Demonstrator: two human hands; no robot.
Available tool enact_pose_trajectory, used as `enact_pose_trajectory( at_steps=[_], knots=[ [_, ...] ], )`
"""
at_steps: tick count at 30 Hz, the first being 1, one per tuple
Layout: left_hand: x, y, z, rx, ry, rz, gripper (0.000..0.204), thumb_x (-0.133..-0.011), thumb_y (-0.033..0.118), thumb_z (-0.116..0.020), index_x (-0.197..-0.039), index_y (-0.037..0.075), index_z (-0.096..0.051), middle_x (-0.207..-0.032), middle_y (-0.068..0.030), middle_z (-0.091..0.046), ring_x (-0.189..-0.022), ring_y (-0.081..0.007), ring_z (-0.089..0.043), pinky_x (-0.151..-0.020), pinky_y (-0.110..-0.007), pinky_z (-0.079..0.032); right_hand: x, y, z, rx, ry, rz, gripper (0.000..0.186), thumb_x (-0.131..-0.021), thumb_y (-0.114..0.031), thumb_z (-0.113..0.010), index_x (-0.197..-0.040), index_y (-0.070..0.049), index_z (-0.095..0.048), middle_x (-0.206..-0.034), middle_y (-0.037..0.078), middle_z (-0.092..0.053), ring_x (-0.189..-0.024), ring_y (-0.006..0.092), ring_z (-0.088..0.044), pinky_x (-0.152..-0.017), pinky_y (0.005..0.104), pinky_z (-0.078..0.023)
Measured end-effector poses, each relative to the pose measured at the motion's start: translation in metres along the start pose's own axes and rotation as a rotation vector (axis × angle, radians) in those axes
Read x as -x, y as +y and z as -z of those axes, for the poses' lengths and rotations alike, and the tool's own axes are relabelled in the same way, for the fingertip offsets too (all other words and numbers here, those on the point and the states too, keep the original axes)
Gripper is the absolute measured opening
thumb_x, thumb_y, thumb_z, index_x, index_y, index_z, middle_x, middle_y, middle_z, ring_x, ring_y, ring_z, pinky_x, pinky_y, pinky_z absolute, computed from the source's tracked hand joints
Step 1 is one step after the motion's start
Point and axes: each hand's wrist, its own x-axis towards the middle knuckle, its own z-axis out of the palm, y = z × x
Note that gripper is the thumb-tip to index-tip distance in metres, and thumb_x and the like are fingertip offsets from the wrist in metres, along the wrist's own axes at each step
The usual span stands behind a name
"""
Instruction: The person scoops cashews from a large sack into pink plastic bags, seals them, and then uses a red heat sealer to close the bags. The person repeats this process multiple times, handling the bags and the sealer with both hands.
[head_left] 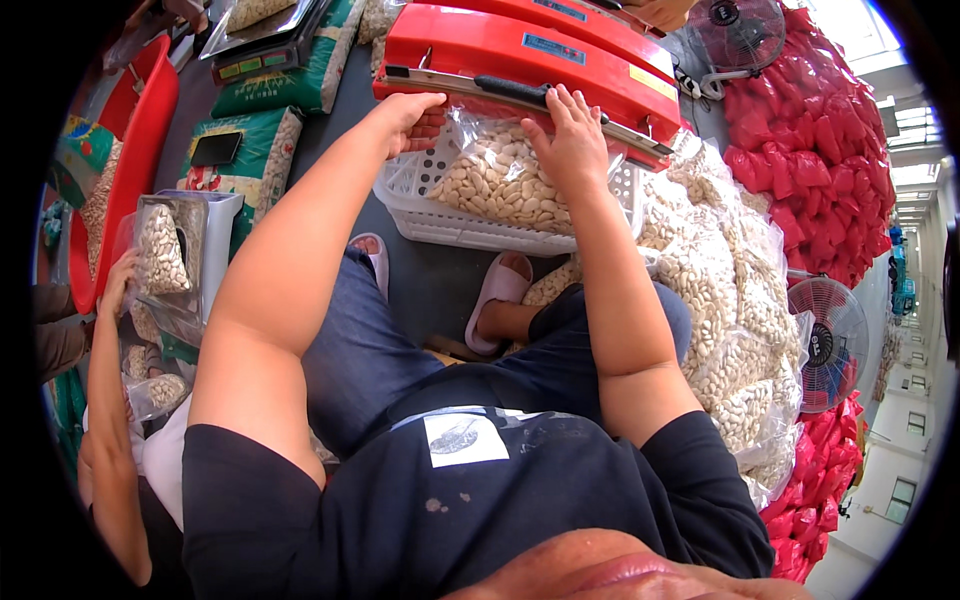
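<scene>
A red bag sealer [540, 55] with a long metal arm and black grip stands in front of me. A clear bag of pale oval seeds or nuts [505, 180] rests on a white plastic basket [470, 235], its top reaching up under the sealer's arm. My right hand [572, 145] lies with fingers stretched over the arm, beside the black grip. My left hand [413, 122] is at the arm's left part, just left of the bag's upper edge. Its fingers are loosely bent and apart, and I see nothing held in them.
Large clear sacks of the same pale pieces [715, 310] are heaped on the right, with red bags [805, 150] behind. Two fans [825, 345] stand there. At left, a person's hand [120, 280] holds a small filled bag [163, 250] by a scale, near a red tub [150, 110].
</scene>
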Motion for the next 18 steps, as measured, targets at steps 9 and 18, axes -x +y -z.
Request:
enact_pose_trajectory(
  at_steps=[9, 18],
  knots=[
    [0.002, 0.005, -0.013, 0.014, 0.030, -0.049, 0.030, -0.081, 0.037, -0.056, -0.092, 0.010, -0.057, -0.089, -0.0024, -0.058, -0.085, -0.0169, -0.055, -0.075, -0.034, -0.046, -0.003, 0.030, 0.014, -0.334, -0.214, 0.093, 0.054, -0.085, -0.039, -0.048, -0.126, -0.005, -0.042, -0.137, 0.010, -0.033, -0.130, 0.0253, -0.024, -0.106, 0.0382, -0.014],
    [0.007, 0.010, -0.014, -0.041, 0.006, -0.011, 0.024, -0.081, 0.033, -0.057, -0.091, 0.011, -0.057, -0.086, -0.0005, -0.061, -0.080, -0.0142, -0.058, -0.070, -0.031, -0.045, 0.054, 0.112, 0.058, -0.885, -0.315, -1.011, 0.042, -0.085, -0.046, -0.047, -0.088, -0.005, -0.057, -0.074, 0.002, -0.061, -0.058, 0.0098, -0.054, -0.050, 0.0231, -0.040]
  ],
)
